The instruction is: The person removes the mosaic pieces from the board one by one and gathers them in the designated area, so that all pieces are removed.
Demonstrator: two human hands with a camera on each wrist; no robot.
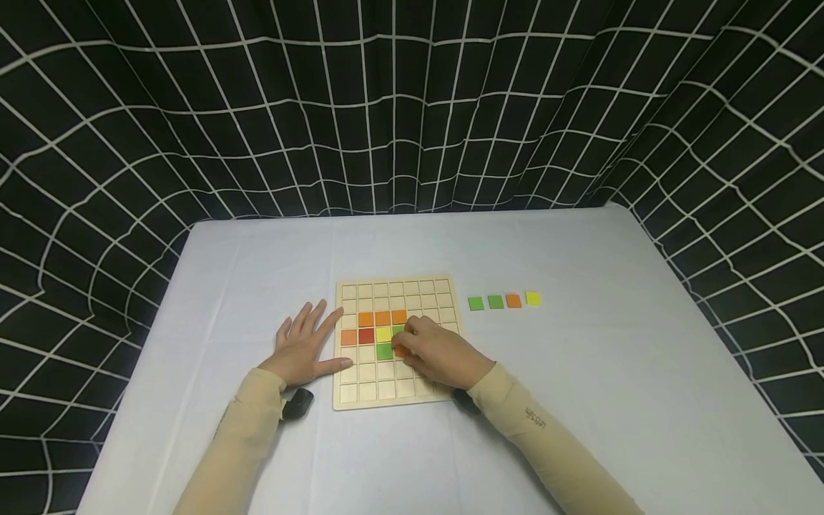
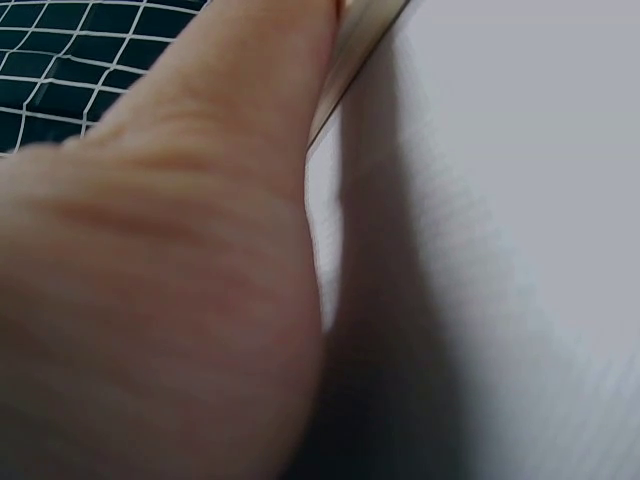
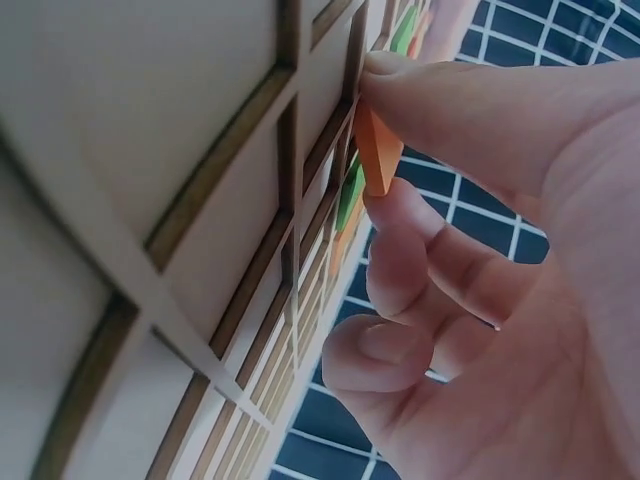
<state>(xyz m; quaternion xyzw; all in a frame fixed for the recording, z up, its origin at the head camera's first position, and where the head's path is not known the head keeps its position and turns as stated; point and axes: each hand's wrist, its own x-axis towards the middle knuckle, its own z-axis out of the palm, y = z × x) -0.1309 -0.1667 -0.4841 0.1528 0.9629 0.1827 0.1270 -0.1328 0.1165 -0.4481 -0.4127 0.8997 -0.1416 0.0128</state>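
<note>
A light wooden grid board lies on the table, with several coloured square tiles in its middle cells. My right hand is over the board and pinches an orange tile between thumb and fingertips. That tile is tilted at a cell, just right of a green tile. Under the fingers another green tile is partly covered. My left hand lies with fingers spread at the board's left edge, thumb and index fingertips on the rim. Only its skin and the board's edge show in the left wrist view.
To the right of the board, two green tiles, an orange tile and a yellow tile lie in a row on the white tablecloth. A dark curtain with white grid lines surrounds the table's back and sides.
</note>
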